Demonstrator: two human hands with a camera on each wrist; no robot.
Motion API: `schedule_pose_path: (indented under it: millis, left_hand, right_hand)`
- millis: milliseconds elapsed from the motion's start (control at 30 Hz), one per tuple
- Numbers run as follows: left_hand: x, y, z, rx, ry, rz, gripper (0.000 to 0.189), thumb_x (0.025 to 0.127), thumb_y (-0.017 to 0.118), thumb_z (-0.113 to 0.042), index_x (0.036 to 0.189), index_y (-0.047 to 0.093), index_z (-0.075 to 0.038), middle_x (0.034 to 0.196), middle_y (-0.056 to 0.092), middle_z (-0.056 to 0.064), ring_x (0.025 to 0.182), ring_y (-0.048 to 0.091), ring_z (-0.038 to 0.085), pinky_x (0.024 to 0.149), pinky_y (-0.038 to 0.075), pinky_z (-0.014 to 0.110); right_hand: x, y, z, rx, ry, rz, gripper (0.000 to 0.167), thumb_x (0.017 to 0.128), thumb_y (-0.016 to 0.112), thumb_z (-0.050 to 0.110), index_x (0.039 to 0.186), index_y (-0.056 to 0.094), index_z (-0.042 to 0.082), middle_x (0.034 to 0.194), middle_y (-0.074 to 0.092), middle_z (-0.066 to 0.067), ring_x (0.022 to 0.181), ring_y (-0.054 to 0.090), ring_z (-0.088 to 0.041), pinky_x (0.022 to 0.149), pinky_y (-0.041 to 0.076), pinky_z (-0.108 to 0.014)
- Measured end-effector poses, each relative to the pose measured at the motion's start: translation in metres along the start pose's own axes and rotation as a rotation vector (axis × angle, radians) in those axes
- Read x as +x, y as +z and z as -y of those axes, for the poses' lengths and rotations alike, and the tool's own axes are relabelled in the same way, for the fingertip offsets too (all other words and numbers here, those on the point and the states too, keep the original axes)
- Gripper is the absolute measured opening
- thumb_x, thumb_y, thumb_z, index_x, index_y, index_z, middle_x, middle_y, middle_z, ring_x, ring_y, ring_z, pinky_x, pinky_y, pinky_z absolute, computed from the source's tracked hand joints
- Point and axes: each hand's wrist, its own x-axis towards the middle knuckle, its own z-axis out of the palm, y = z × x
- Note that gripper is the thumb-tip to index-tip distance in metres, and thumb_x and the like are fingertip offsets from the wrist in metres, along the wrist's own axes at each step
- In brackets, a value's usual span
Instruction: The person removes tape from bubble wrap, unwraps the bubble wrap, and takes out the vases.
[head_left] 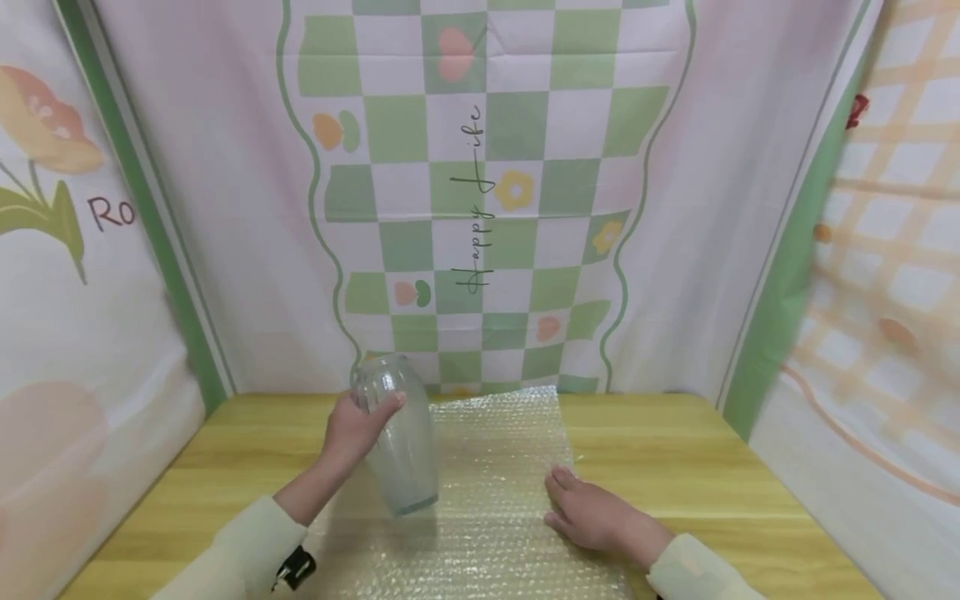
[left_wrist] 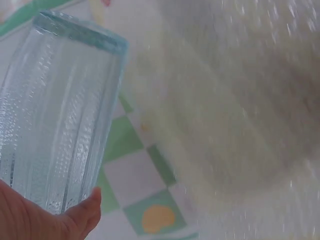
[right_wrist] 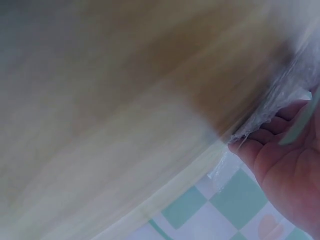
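A clear glass vase with ribbed sides leans slightly over the bubble wrap, its thick base toward me. My left hand grips the vase near its rim, thumb across the near side. In the left wrist view the vase's square-edged base points up and away from the left thumb. My right hand lies at the wrap's right edge, fingers extended. The right wrist view shows those fingers against the crinkled edge of the wrap, with the palm facing the camera.
The bubble wrap spreads across the middle of a yellow wood-grain table and reaches its far edge. Behind the table hangs a green-and-white checked cloth. Printed cloths enclose both sides. A small black device sits on my left wrist.
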Motion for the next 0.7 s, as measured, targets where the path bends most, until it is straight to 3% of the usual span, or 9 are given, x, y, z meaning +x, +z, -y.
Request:
schedule_pose_path:
  millis: [133, 333, 700]
  left_hand:
    - [0.004, -0.020, -0.004, 0.012, 0.035, -0.066, 0.099, 0.078, 0.072, -0.060, 0.138, 0.036, 0.010, 0.126, 0.052, 0.030, 0.111, 0.054, 0.042, 0.090, 0.051, 0.053]
    - [0.007, -0.049, 0.001, -0.003, 0.077, -0.168, 0.105, 0.078, 0.074, -0.058, 0.145, 0.026, 0.008, 0.130, 0.047, 0.031, 0.113, 0.051, 0.044, 0.092, 0.048, 0.056]
    - [0.012, -0.086, 0.035, 0.037, 0.219, -0.418, 0.109, 0.075, 0.082, -0.045, 0.150, 0.019, 0.002, 0.141, 0.039, 0.032, 0.126, 0.041, 0.047, 0.103, 0.037, 0.059]
  right_hand:
    - [0.000, -0.001, 0.000, 0.000, -0.003, -0.007, 0.063, 0.100, 0.052, 0.034, 0.137, 0.041, -0.017, 0.145, 0.032, -0.036, 0.135, 0.031, -0.045, 0.109, 0.030, -0.055]
    - [0.000, 0.000, 0.001, 0.004, -0.001, -0.016, 0.062, 0.100, 0.052, 0.032, 0.137, 0.041, -0.016, 0.145, 0.033, -0.035, 0.135, 0.032, -0.045, 0.109, 0.030, -0.055]
    - [-0.001, 0.003, 0.000, -0.004, 0.010, -0.011, 0.063, 0.099, 0.052, 0.034, 0.137, 0.041, -0.016, 0.145, 0.032, -0.035, 0.135, 0.032, -0.045, 0.109, 0.030, -0.054]
